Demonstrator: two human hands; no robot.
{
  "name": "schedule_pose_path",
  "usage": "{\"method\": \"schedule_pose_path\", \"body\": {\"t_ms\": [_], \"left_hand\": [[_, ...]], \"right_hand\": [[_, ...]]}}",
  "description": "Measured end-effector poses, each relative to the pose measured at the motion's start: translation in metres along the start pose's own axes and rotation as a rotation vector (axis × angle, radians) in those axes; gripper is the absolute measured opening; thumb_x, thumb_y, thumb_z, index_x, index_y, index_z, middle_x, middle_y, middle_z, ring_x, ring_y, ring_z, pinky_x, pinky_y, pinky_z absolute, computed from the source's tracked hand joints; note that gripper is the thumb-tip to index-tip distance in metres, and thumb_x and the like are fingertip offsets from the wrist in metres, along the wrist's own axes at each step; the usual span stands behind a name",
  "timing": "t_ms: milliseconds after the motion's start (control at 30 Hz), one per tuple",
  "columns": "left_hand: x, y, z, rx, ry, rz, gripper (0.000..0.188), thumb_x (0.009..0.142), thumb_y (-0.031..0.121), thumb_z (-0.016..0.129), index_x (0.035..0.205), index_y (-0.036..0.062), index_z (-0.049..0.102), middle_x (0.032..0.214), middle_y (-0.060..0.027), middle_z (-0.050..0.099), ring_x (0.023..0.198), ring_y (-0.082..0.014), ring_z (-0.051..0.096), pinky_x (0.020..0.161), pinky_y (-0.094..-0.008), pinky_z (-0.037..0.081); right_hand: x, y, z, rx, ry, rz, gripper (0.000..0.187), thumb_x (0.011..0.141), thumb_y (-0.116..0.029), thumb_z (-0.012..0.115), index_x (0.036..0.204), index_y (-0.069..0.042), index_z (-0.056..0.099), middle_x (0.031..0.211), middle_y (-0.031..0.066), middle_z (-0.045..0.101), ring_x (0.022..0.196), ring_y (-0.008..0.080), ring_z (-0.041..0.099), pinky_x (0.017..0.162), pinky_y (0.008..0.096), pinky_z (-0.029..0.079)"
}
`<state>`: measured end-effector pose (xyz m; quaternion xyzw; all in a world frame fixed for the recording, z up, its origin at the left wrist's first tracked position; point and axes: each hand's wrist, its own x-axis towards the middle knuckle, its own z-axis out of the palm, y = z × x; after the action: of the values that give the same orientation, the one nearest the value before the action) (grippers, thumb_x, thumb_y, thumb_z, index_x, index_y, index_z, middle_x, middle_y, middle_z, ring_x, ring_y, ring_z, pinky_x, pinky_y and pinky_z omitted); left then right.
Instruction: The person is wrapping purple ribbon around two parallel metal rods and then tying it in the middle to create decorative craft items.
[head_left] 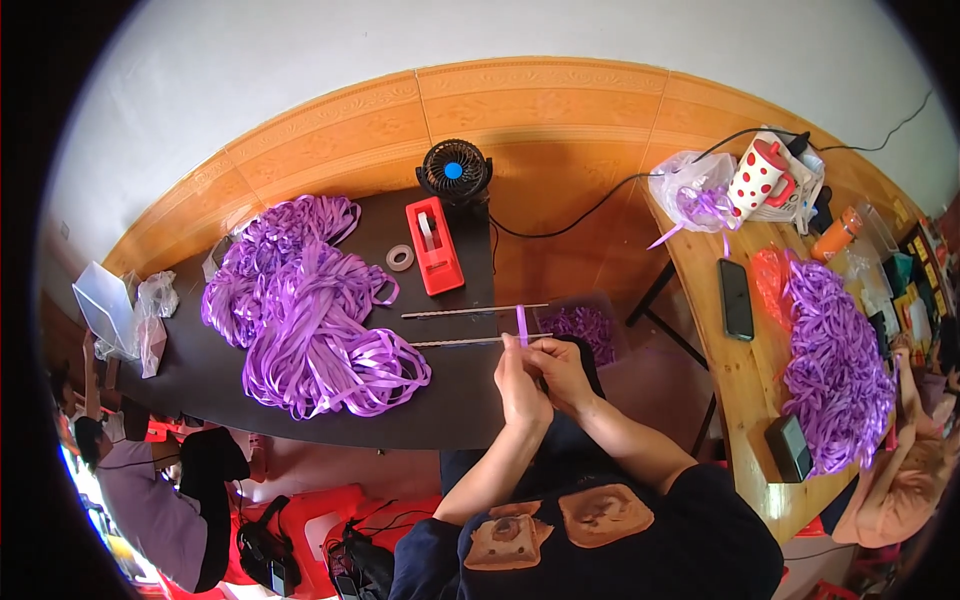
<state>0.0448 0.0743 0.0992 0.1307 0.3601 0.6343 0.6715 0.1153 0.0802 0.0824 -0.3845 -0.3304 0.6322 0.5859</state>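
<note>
We have both hands together at the near rod (455,344), just off the edge of the black table (200,375). The left hand (524,392) and the right hand (562,376) both have their fingers drawn in, and they seem to pinch the near end of a purple strip (521,325) — which fingertips carry the grip we cannot tell, since they cover one another. The strip runs across the gap from the far rod (450,314) to our fingertips; whether it passes right around the rods is hidden.

To work this well, we want the strip flat and square to both rods, with the pull even and gentle. Too hard a tug could draw the free ends of the rods together, while a slack one would probably let the strip slide or twist. Small finger movements close to the rod should give the best control.

A heap of purple ribbon (325,315) lies to our left — well apart from our hands — and the red tape dispenser (446,272) stands beyond the far rod, beside a tape roll (400,258).
</note>
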Motion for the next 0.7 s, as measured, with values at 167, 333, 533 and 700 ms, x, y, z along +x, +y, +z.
{"method": "schedule_pose_path", "body": {"t_ms": [167,333,533,700], "left_hand": [[0.004,0.033,-0.009,-0.002,-0.245,-0.306,0.064,0.095,0.057,0.031,0.110,-0.0008,0.054,0.093,-0.0033,0.054,0.087,-0.0149,0.047,0.084,-0.0303,0.035],[0.001,0.052,0.000,0.008,-0.178,-0.463,0.073,0.094,0.061,0.029,0.126,-0.0039,0.043,0.115,-0.0109,0.051,0.109,-0.0235,0.045,0.096,-0.0388,0.027],[0.003,0.058,-0.016,-0.066,-0.279,-0.495,0.084,0.091,0.063,0.030,0.137,-0.0075,0.029,0.139,-0.0180,0.033,0.134,-0.0328,0.025,0.110,-0.0451,0.014],[0.003,0.057,-0.014,-0.090,-0.316,-0.497,0.084,0.091,0.064,0.031,0.135,-0.0067,0.032,0.136,-0.0179,0.037,0.130,-0.0321,0.031,0.108,-0.0439,0.018]], "right_hand": [[-0.004,-0.011,0.001,0.007,-0.011,0.060,0.013,0.088,-0.008,0.061,0.084,0.003,0.067,0.075,0.0083,0.066,0.061,0.0119,0.060,0.056,0.0218,0.046],[-0.007,-0.021,-0.016,-0.144,0.134,-0.180,0.011,0.086,-0.007,0.061,0.086,0.002,0.067,0.077,0.0089,0.067,0.066,0.0124,0.060,0.063,0.0230,0.047],[0.036,-0.064,-0.004,-0.271,-0.035,-0.249,0.013,0.087,-0.006,0.061,0.095,0.004,0.065,0.089,0.0073,0.065,0.082,0.0109,0.059,0.076,0.0238,0.046],[0.108,-0.068,0.041,-0.378,-0.199,-0.165,0.018,0.089,-0.010,0.061,0.099,0.004,0.064,0.090,0.0049,0.065,0.086,0.0083,0.059,0.076,0.0204,0.044]]}}
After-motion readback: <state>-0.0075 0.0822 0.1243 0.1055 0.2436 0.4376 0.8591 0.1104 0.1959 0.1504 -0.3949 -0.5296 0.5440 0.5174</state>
